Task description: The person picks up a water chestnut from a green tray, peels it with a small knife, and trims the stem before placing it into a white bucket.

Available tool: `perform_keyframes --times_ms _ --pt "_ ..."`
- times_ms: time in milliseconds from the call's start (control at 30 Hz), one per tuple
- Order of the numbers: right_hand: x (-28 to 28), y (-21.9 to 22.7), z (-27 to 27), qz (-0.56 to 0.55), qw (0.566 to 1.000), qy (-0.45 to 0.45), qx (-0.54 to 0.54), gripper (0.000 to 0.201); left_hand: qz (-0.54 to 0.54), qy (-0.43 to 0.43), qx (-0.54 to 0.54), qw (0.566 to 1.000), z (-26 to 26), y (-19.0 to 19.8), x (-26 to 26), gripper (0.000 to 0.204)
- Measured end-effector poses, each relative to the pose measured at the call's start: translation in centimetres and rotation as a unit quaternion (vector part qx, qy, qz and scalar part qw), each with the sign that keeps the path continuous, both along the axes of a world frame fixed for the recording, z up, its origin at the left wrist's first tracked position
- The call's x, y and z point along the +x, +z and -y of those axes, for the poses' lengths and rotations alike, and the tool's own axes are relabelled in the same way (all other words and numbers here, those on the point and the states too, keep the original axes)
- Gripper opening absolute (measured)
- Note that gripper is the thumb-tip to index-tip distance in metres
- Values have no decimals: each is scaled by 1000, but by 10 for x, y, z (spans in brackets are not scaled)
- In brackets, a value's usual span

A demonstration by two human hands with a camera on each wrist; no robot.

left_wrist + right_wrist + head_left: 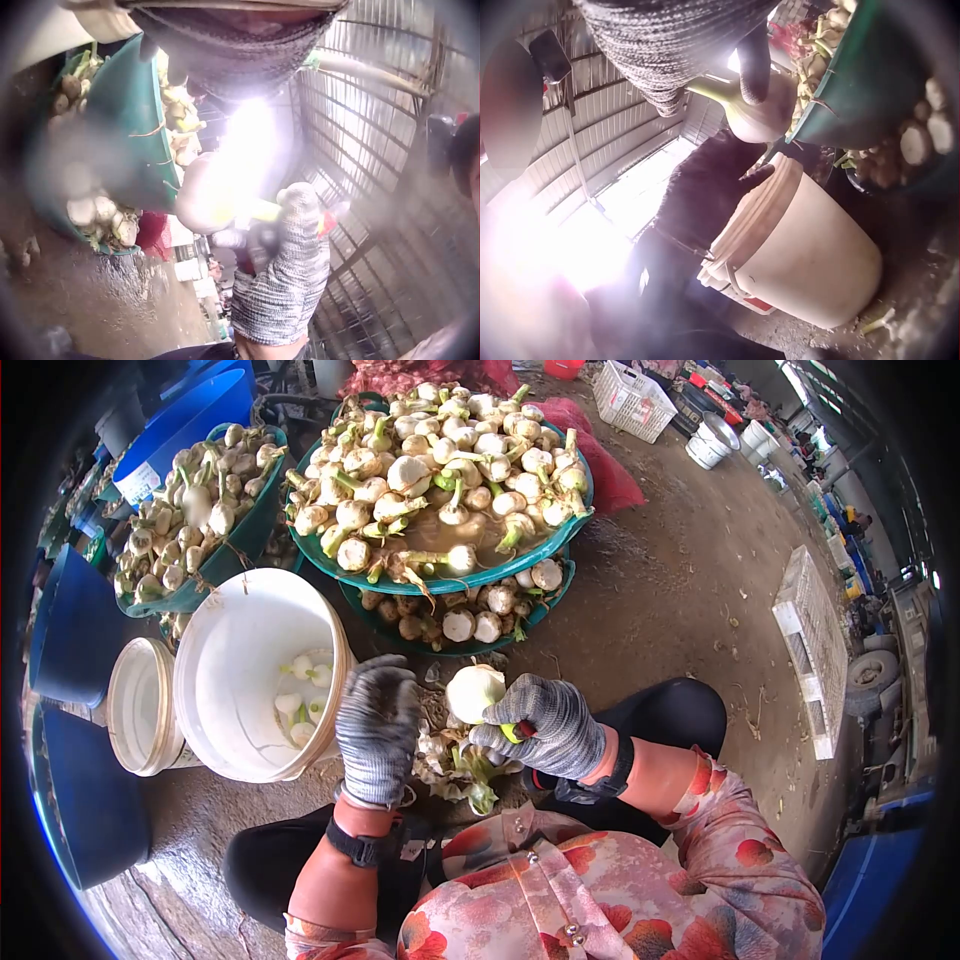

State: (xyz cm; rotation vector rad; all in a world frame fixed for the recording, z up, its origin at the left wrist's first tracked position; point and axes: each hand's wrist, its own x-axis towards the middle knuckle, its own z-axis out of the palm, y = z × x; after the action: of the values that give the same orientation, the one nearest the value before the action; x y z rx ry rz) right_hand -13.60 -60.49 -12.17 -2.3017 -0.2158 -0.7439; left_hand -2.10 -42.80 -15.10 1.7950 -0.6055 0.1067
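Note:
A white garlic bulb [475,693] with a green stem is held by my gloved right hand [550,725], the stem pinched between thumb and fingers. From the same grip shows a small red and yellow-green handle-like piece [518,731]; what it belongs to is hidden in the hand. To the left of the bulb is my gloved left hand [378,732], its fingers loosely bent and nothing in them. In the right wrist view the left hand [712,187] appears dark beside the bulb [761,112], thumb apart. Glare covers part of the bulb [201,199] in the left wrist view.
A white bucket [215,660] with several cleaned bulbs stands left, beside a smaller bucket [125,705]. Ahead, a heaped green basin [440,585] of untrimmed garlic rests above another basin [455,650]. Peelings [465,775] lie between the legs. A white crate [808,650] is on the right.

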Motion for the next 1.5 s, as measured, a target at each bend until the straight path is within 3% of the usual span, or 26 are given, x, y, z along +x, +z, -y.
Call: perform_keyframes --times_ms 67,133,433,533,600,667,733,767,867,900,933,1000,1033,1167,1333,1367,1467,1500 --pt "2 -1 4 -4 1000 17 -15 29 -58 -113 14 992 0 5 -10 25" --pt "2 -3 3 -10 999 37 -32 31 23 -108 67 992 6 6 -22 32" --pt "0 -5 -5 -30 994 50 -94 28 -88 -104 51 989 8 -5 -24 14" --pt "0 0 -4 -49 995 42 -81 28 -182 -111 7 977 8 -16 -22 12" --pt "2 1 -2 -57 995 36 -73 28 -300 -108 -67 945 7 -10 -23 13" --pt "4 -1 -1 -29 998 12 -54 30 -298 -119 -83 943 5 -7 -24 15" --pt "3 -2 -2 -34 998 17 -46 30 -93 -114 33 989 4 -6 -24 13" --pt "3 -3 -3 -40 998 25 -38 30 -58 -118 50 990 3 -8 -22 14" --pt "-3 1 -5 -79 995 40 -49 28 -68 -101 -7 993 2 -27 -15 14" --pt "-3 3 -4 -83 995 49 -38 26 -213 -78 -23 974 -1 -30 -15 13" --pt "-3 4 -4 -81 995 51 -38 26 -230 -67 -79 968 1 -27 -11 11" --pt "-3 7 -4 -70 997 45 1 25 -303 -42 -94 947 -4 -14 -6 10" --pt "-9 10 -3 -142 987 31 70 24 -265 -16 -107 958 -4 -22 -2 9" --pt "-10 22 11 -141 985 27 97 23 -333 26 -162 929 -16 -42 15 7" --pt "-14 34 31 -139 975 8 173 18 -261 54 -75 961 -22 -60 18 8" --pt "-16 38 35 -158 958 -20 238 18 -252 50 -64 964 -24 -70 17 8" --pt "-16 49 50 -151 924 -47 349 17 -208 69 47 975 -24 -92 14 9" --pt "-15 52 55 -133 906 -43 398 17 -154 9 160 975 -28 -92 11 14"
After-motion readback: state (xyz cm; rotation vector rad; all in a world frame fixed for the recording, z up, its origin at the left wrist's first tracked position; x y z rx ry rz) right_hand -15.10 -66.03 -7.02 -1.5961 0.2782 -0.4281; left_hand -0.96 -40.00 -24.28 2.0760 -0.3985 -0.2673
